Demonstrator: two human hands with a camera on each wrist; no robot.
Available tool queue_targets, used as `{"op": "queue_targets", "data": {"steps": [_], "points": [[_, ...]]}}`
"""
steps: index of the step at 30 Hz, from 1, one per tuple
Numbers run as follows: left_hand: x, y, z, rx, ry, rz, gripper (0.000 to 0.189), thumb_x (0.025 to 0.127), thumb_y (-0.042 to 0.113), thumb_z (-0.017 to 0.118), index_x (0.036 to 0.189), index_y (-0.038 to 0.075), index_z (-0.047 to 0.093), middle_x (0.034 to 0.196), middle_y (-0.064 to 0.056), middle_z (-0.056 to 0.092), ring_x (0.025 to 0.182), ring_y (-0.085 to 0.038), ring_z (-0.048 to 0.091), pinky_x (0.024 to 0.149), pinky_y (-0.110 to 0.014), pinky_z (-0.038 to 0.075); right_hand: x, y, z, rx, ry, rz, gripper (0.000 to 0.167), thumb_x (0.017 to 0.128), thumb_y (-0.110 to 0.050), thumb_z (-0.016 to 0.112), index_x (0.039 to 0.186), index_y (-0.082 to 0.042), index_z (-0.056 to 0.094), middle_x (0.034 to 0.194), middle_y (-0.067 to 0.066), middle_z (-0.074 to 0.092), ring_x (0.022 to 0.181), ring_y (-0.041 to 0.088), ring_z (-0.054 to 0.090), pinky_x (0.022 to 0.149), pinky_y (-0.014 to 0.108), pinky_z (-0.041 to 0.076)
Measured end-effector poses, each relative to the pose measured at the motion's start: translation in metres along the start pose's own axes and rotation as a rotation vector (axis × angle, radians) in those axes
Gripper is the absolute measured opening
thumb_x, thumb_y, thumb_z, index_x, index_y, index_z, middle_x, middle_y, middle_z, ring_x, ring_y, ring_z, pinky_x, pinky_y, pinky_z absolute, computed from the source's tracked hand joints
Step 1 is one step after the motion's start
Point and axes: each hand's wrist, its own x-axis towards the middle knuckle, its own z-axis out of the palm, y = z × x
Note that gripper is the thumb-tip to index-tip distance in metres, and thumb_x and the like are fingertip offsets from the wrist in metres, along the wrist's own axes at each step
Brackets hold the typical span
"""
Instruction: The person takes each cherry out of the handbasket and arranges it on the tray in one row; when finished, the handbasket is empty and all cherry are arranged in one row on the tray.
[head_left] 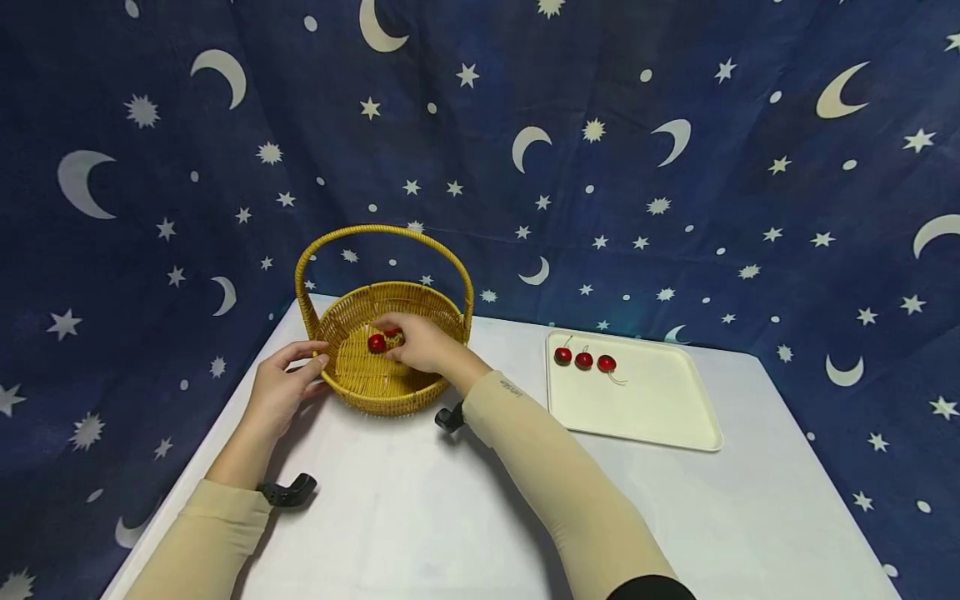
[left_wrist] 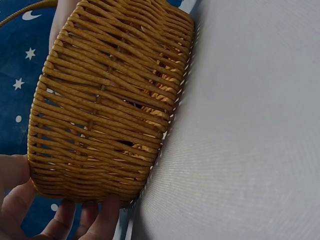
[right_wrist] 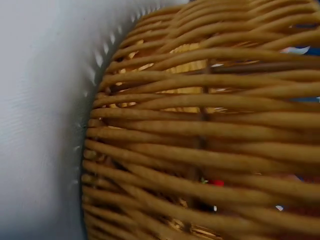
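Observation:
A yellow-brown wicker basket (head_left: 390, 406) with a tall arched handle stands on the white table. My left hand (head_left: 283, 385) holds its left side, thumb at the rim and fingers against the outer weave, as the left wrist view shows too. Inside the basket is my right hand (head_left: 422, 342), thumb and fingertips spread apart around the cherries. One red cherry (head_left: 377, 343) lies at those fingertips; another red cherry (head_left: 394, 332) is partly hidden beneath the fingers. In the right wrist view the basket's woven wall (right_wrist: 210, 120) hides the right hand.
To the right lies a cream rectangular tray (head_left: 652, 400). Three red cherries with stems, among them a middle cherry (head_left: 584, 361), sit in a row at its upper left. A dark blue curtain (head_left: 480, 167) with moons and stars hangs behind the table (head_left: 390, 517).

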Motion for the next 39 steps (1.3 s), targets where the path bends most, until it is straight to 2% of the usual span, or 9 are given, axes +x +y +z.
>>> {"op": "queue_targets", "data": {"steps": [6, 10, 15, 19, 22, 26, 30, 33, 39], "points": [[0.002, -0.002, 0.003, 0.007, 0.016, -0.021, 0.044, 0.108, 0.023, 0.066, 0.146, 0.0, 0.061, 0.132, -0.012, 0.054, 0.102, -0.007, 0.071, 0.088, -0.029, 0.068, 0.015, 0.008, 0.009, -0.073, -0.064, 0.013, 0.072, 0.1, -0.006, 0.074, 0.164, -0.019, 0.045, 0.166, 0.007, 0.051, 0.156, 0.027, 0.046, 0.132, 0.043, 0.04], [0.003, -0.003, 0.002, 0.006, 0.009, -0.016, 0.044, 0.108, 0.023, 0.066, 0.146, 0.0, 0.061, 0.131, -0.011, 0.055, 0.101, -0.007, 0.071, 0.088, -0.029, 0.068, 0.021, 0.01, 0.012, -0.086, -0.097, 0.023, 0.073, 0.099, -0.006, 0.075, 0.165, -0.018, 0.044, 0.164, 0.007, 0.054, 0.154, 0.025, 0.048, 0.133, 0.039, 0.039], [0.003, -0.002, 0.002, 0.003, 0.005, -0.013, 0.044, 0.108, 0.023, 0.066, 0.145, 0.0, 0.062, 0.129, -0.01, 0.055, 0.101, -0.007, 0.072, 0.088, -0.029, 0.069, 0.02, 0.007, 0.013, -0.128, -0.146, 0.071, 0.053, 0.097, -0.012, 0.081, 0.147, -0.017, 0.065, 0.144, 0.003, 0.07, 0.135, 0.019, 0.063, 0.12, 0.032, 0.052], [0.002, -0.001, 0.002, 0.007, 0.011, -0.006, 0.044, 0.108, 0.023, 0.067, 0.145, 0.0, 0.062, 0.129, -0.009, 0.055, 0.101, -0.008, 0.071, 0.087, -0.029, 0.069, 0.017, 0.005, 0.013, -0.179, -0.172, 0.043, 0.032, 0.095, -0.014, 0.084, 0.126, -0.017, 0.077, 0.124, -0.001, 0.077, 0.116, 0.015, 0.069, 0.106, 0.027, 0.058], [0.001, 0.0, 0.002, 0.01, 0.009, 0.001, 0.044, 0.108, 0.023, 0.066, 0.145, -0.001, 0.061, 0.129, -0.009, 0.054, 0.101, -0.008, 0.07, 0.087, -0.029, 0.069, 0.012, 0.004, 0.009, -0.169, -0.158, 0.014, 0.026, 0.094, -0.013, 0.085, 0.119, -0.015, 0.079, 0.115, -0.001, 0.078, 0.108, 0.014, 0.069, 0.099, 0.026, 0.058], [0.0, 0.0, 0.002, 0.014, 0.01, 0.001, 0.044, 0.108, 0.023, 0.066, 0.145, -0.001, 0.061, 0.129, -0.009, 0.054, 0.101, -0.008, 0.07, 0.088, -0.029, 0.069, -0.001, -0.002, -0.001, -0.103, -0.131, -0.01, 0.027, 0.094, -0.014, 0.085, 0.121, -0.015, 0.079, 0.115, -0.001, 0.077, 0.107, 0.014, 0.067, 0.096, 0.025, 0.056], [0.001, -0.001, 0.003, 0.013, 0.013, -0.002, 0.044, 0.108, 0.023, 0.066, 0.145, -0.001, 0.062, 0.128, -0.009, 0.054, 0.1, -0.007, 0.07, 0.088, -0.028, 0.068, -0.022, -0.01, -0.015, -0.063, -0.101, -0.046, 0.03, 0.095, -0.017, 0.085, 0.125, -0.017, 0.079, 0.125, -0.002, 0.076, 0.111, 0.015, 0.067, 0.097, 0.026, 0.057], [0.001, -0.001, 0.003, 0.011, 0.011, 0.002, 0.043, 0.108, 0.023, 0.066, 0.145, -0.001, 0.062, 0.128, -0.009, 0.054, 0.1, -0.007, 0.07, 0.088, -0.029, 0.068, -0.041, -0.014, -0.026, -0.012, -0.073, -0.063, 0.032, 0.095, -0.016, 0.085, 0.127, -0.018, 0.078, 0.133, -0.002, 0.073, 0.109, 0.018, 0.07, 0.094, 0.026, 0.059], [0.0, 0.0, 0.003, 0.014, 0.012, 0.002, 0.044, 0.108, 0.023, 0.066, 0.145, -0.001, 0.061, 0.129, -0.01, 0.053, 0.101, -0.008, 0.071, 0.087, -0.029, 0.069, -0.086, -0.009, -0.048, 0.11, -0.003, -0.115, 0.03, 0.093, -0.012, 0.086, 0.122, -0.016, 0.079, 0.123, -0.001, 0.073, 0.09, 0.016, 0.069, 0.08, 0.025, 0.06]]}}
